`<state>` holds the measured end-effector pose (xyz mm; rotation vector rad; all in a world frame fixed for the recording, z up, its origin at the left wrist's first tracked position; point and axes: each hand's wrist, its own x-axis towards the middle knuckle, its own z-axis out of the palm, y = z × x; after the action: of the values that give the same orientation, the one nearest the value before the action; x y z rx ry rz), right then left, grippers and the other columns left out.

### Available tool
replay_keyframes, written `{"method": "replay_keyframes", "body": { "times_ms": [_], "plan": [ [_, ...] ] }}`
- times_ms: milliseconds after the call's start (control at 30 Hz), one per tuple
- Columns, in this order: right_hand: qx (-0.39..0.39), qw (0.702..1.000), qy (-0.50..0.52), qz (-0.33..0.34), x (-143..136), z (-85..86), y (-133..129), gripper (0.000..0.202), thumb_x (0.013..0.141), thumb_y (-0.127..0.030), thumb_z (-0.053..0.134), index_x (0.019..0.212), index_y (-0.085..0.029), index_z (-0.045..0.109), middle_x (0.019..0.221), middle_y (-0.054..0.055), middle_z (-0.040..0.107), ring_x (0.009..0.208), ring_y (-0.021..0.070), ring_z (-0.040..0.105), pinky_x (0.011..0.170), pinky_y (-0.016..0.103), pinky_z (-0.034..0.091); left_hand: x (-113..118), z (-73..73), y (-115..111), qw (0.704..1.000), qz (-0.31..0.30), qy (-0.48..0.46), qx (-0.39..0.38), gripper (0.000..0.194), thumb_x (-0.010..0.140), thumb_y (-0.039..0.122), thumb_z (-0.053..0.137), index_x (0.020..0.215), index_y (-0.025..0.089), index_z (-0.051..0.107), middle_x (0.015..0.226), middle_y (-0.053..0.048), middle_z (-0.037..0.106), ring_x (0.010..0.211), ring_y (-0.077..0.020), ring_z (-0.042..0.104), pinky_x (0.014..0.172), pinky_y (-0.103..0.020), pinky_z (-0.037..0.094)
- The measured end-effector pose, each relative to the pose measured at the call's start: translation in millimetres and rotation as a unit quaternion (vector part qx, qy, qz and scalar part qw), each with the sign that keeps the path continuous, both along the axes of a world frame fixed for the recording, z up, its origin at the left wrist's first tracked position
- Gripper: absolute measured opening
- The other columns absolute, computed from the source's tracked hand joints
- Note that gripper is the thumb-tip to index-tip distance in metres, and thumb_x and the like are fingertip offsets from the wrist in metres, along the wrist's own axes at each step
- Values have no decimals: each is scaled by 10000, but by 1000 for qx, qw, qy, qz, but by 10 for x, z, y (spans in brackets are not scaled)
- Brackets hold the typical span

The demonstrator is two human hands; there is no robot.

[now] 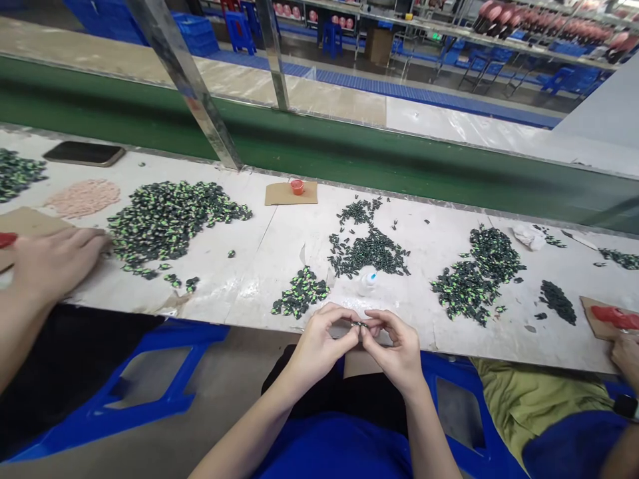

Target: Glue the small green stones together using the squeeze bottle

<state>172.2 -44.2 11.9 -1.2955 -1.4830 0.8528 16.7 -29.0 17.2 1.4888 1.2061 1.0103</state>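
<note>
Left hand (317, 342) and right hand (399, 346) nearly closed, fingertips pinching one small dark-green piece (359, 324) between them, just off the near edge of the white surface (224, 259). Step in hand, as judged: two-handed fingertip work on a single piece; any further move calls for a light, steady pinch. Appearance: dark body with green flecks, finer detail hidden by the fingers. Beyond lie a green-flecked heap (302, 293), a plain dark heap (369, 253) and a blue-tipped bottle (368, 281).
</note>
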Motion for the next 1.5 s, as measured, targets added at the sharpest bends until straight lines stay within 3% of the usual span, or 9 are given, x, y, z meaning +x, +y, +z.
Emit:
{"method": "replay_keyframes", "body": {
  "times_ms": [300,433,567,700,900,1067,1200,1333,1500],
  "plan": [
    [19,998,-53,27,240,38,27,105,793,-205,638,870,-221,708,720,23,676,621,153,629,584,280,546,17,-77,-25,995,-54,70,55,215,841,227,610,1052,241,645,897,-41,741,928,-218,669,901,-392,466],
    [51,981,-124,-139,650,17,157,119,827,-296,618,858,-215,700,812,58,687,704,191,636,665,349,546,-165,-128,52,976,40,183,115,194,864,246,594,1051,265,642,973,-43,744,1009,-265,626,935,-491,366],
    [135,915,-232,-301,855,7,296,275,824,-382,616,1006,-187,684,1051,124,644,994,284,594,878,491,483,-351,-204,198,935,135,271,184,192,884,155,542,895,275,691,967,-40,747,1028,-293,583,914,-516,299],
    [124,935,-278,-181,590,-107,374,461,801,-478,643,1191,-236,605,1185,120,591,1175,327,455,981,561,395,-372,-302,316,913,155,309,214,226,857,113,554,799,270,706,887,-54,740,1008,-318,557,873,-515,292],
    [73,970,-219,-75,121,-359,523,410,799,-468,665,1126,-230,602,1170,115,606,1189,321,424,1013,561,379,-300,-376,385,908,162,322,214,227,834,99,548,712,245,671,826,-78,703,971,-318,534,831,-497,323],
    [26,993,-94,-67,44,-299,541,284,786,-422,674,968,-236,561,1228,108,610,1269,294,437,1029,518,400,-317,-332,401,927,128,291,198,228,848,88,508,732,240,631,827,-75,708,991,-313,542,819,-465,347],
    [-49,992,106,-54,109,-249,419,316,748,-390,712,883,-237,470,1030,77,702,988,236,654,852,401,524,-222,-272,343,945,87,262,177,226,872,91,469,817,236,634,867,-54,725,1037,-287,580,882,-455,350],
    [-71,974,185,-111,241,-279,318,334,666,-398,764,820,-214,531,658,-26,629,558,135,585,542,259,483,2,-291,250,953,41,247,169,219,856,68,516,762,237,620,839,-11,742,1022,-262,607,917,-463,323],
    [-23,937,271,-220,321,-282,291,316,655,-465,716,746,-189,592,642,-12,600,507,101,503,438,217,352,134,-357,208,960,47,237,142,221,801,40,593,820,256,633,864,-5,752,1017,-260,616,944,-480,302]
  ]
}}
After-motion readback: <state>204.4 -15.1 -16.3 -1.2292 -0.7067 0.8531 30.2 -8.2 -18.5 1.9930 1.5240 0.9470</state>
